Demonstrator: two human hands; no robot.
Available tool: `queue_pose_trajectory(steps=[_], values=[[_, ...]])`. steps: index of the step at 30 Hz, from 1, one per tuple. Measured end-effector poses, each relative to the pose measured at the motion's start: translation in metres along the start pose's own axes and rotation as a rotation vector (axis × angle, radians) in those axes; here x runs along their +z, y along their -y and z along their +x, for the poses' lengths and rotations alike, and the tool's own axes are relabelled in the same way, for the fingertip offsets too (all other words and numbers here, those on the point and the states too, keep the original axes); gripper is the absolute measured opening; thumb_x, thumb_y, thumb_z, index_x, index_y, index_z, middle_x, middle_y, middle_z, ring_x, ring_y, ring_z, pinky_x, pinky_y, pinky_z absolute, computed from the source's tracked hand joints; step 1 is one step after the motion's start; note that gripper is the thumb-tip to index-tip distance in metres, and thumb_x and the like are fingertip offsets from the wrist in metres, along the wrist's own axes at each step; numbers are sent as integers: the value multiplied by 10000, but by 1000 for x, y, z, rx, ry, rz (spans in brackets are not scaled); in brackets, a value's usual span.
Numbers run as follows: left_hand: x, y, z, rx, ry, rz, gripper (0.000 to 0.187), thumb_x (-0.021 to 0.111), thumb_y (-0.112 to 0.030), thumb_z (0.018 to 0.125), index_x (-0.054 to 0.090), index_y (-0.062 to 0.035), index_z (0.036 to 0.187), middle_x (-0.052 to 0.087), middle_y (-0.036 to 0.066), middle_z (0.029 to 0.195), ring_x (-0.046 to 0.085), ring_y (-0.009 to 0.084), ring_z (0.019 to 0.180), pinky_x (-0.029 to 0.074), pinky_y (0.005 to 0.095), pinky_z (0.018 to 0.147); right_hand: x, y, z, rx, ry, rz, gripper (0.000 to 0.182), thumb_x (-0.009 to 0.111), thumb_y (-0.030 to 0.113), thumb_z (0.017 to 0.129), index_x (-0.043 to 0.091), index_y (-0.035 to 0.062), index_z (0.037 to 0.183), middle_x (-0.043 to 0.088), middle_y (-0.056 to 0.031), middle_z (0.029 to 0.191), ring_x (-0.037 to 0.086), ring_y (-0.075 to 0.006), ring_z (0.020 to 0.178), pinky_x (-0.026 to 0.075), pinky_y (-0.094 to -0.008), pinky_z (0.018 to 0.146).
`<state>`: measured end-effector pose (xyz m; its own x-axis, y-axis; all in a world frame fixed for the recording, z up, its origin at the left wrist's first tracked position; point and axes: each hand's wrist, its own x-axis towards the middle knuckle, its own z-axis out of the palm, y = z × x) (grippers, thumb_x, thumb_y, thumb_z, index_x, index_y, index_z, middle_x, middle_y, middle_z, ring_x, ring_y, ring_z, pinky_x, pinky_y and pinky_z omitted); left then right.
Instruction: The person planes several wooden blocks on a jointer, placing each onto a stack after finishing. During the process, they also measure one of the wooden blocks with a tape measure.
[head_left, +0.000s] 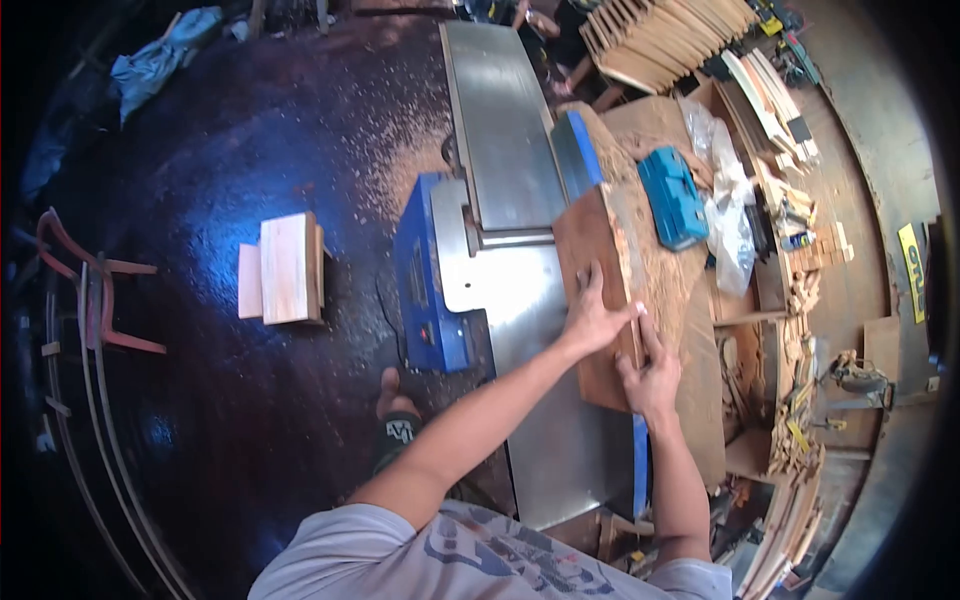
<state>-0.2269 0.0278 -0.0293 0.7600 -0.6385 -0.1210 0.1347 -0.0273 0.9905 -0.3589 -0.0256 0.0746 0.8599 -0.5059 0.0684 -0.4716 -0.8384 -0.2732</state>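
On the steel table of the planing machine (520,300), a brown board (590,250) stands on edge against the blue fence (578,150), right of centre. Your left hand (592,318) lies flat on the board's face, fingers spread. Your right hand (650,375) grips its top edge at the near end, fingers curled over. Right of the fence, a teal power tool (673,197) sits among sawdust. Far left, wood blocks (285,268) lie on the dark floor.
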Motion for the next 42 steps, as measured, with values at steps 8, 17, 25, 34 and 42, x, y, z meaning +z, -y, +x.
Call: queue_pose_trajectory(steps=[8,17,25,34,42], values=[[-20,-19,14,-58,64,25,1270,827,-523,847,64,146,1610,140,435,1648,138,485,1583,226,463,1291,3,3,16,-26,-26,-35,807,792,177,741,568,86,1512,689,-234,1125,666,-405,987,540,-469,917],[-46,-27,47,-75,111,242,1253,814,-594,822,185,177,1584,408,407,1551,417,443,1488,371,435,1220,9,7,38,-42,-36,-129,828,805,232,751,553,137,1533,688,-199,1161,596,-390,1160,449,-518,1039],[-69,-38,92,-103,155,380,1273,886,-639,728,351,220,1498,514,390,1474,518,417,1418,418,416,1184,19,11,69,-69,-69,-99,715,751,261,815,579,237,1508,697,-227,1196,572,-423,1212,417,-546,1056],[-94,-52,125,-99,201,169,1152,897,-541,769,400,240,1455,566,358,1433,571,390,1365,463,417,1130,31,18,113,-105,-106,-100,678,712,265,812,607,206,1479,723,-242,1134,597,-418,1151,428,-541,1043],[-100,-39,151,-89,209,36,969,858,-408,882,374,122,1532,610,262,1394,648,307,1250,575,406,985,35,22,137,-89,-98,-81,692,712,272,802,613,195,1482,722,-232,1198,592,-411,1181,431,-527,1060]])
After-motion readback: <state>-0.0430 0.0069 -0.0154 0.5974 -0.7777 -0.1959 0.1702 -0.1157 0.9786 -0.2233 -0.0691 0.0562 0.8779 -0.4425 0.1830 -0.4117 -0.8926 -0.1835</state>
